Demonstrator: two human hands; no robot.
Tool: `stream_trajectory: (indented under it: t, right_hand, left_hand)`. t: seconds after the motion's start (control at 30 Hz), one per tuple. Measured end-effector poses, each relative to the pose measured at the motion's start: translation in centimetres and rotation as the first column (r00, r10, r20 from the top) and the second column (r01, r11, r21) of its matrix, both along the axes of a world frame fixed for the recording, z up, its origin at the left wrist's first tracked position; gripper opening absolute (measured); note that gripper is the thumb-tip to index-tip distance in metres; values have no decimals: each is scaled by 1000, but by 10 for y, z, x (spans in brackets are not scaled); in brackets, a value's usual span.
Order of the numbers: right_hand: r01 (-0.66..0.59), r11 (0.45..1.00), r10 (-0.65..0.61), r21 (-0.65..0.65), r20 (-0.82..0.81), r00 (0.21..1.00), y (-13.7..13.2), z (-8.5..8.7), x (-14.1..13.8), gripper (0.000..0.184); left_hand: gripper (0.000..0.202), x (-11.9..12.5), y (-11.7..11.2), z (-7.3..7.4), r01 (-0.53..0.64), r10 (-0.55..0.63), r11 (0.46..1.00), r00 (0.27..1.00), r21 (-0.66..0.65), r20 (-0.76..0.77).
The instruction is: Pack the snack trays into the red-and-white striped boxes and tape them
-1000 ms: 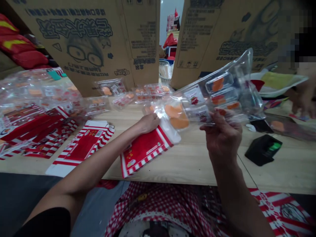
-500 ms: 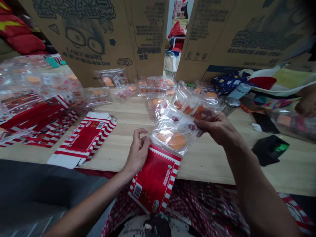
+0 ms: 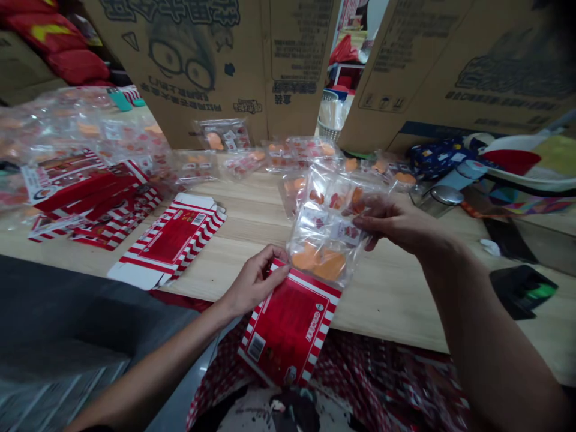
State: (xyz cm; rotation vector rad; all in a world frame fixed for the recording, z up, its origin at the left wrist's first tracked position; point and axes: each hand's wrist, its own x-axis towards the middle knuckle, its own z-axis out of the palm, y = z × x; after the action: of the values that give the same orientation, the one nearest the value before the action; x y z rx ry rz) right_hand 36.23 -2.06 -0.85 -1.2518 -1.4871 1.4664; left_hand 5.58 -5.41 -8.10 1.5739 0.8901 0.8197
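My left hand (image 3: 258,279) grips the upper left corner of a red box with striped edges (image 3: 288,324), thumb on its face. The box tilts over the table's front edge, above my lap. At its upper end lies the bottom of a clear plastic packet (image 3: 319,240) with orange pieces and small sachets inside. Whether the packet's lower edge is inside the box or only against it, I cannot tell. My right hand (image 3: 391,222) is closed on the packet's right side, thumb on top.
Flattened striped boxes (image 3: 171,240) lie left on the table, beside a pile of red printed boxes (image 3: 90,198). Similar packets (image 3: 225,135) line the back, before large cardboard cartons (image 3: 202,66). At right are a lidded jar (image 3: 443,201) and a black tape dispenser (image 3: 522,291).
The camera view has shifted, so the scene sits farther right. Both hands keep their holds on the box and packet, and the packet lies straighter with the box's upper edge. Another person's hand has left the right side.
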Motion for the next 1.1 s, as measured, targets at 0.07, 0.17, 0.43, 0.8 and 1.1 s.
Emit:
stream_trajectory:
  t: [0.07, 0.17, 0.43, 0.8, 1.1]
  right_hand:
    - [-9, 999, 9, -34, -14, 1000, 3, 0, 0, 40]
    - [-5, 999, 5, -33, -21, 1000, 4, 3, -5, 38]
    - [-122, 990, 117, -65, -78, 990, -9, -15, -20, 32]
    - [393, 880, -335, 266, -240, 911, -14, 27, -22, 17]
    - [649, 691, -464, 318, -494, 735, -12, 50, -9, 17]
  left_hand:
    - [20, -3, 0, 2, 42, -40, 999, 995, 21, -91]
    - [25, -5, -1, 5, 94, -97, 994, 994, -57, -45]
    - [30, -4, -13, 1, -43, 70, 988, 981, -147, 179]
    - [36, -25, 3, 25, 124, -118, 988, 990, -87, 80]
    - [20, -31, 23, 62, 454, -422, 884, 877, 111, -229]
